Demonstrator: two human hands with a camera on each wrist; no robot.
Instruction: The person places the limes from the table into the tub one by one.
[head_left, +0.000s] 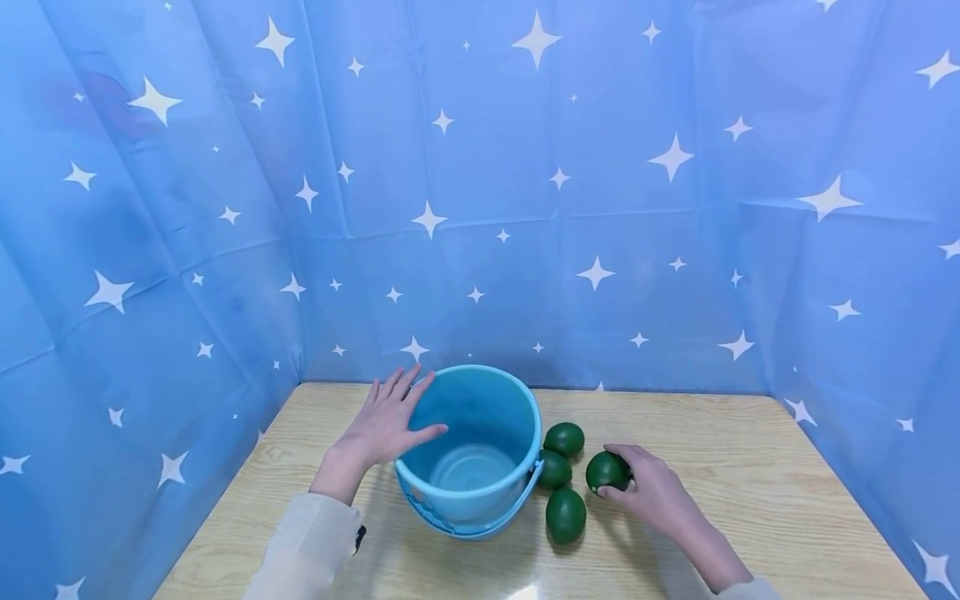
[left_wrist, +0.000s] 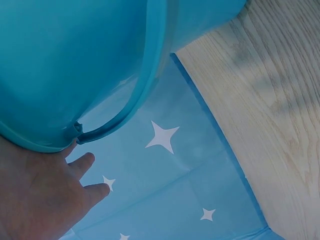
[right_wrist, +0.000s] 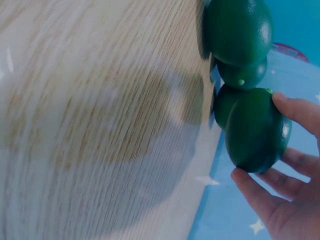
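Observation:
A light blue bucket (head_left: 468, 433) stands upright with its mouth up and its handle hanging down the near side; no fruit shows inside it. My left hand (head_left: 386, 421) is at the bucket's left rim, fingers spread and thumb over the opening. In the left wrist view that hand (left_wrist: 42, 195) is beside the rim, close to the handle joint. Thumb and fingers of my right hand (head_left: 652, 492) pinch a smooth, dark green avocado (right_wrist: 257, 131); whether it is clear of the table cannot be told. Left of it sit three more avocados (head_left: 566, 515), close beside the bucket.
The wood-grain table (head_left: 750, 483) extends to both sides of the bucket. A blue cloth with white stars (head_left: 480, 167) hangs behind the table and along its left and right sides.

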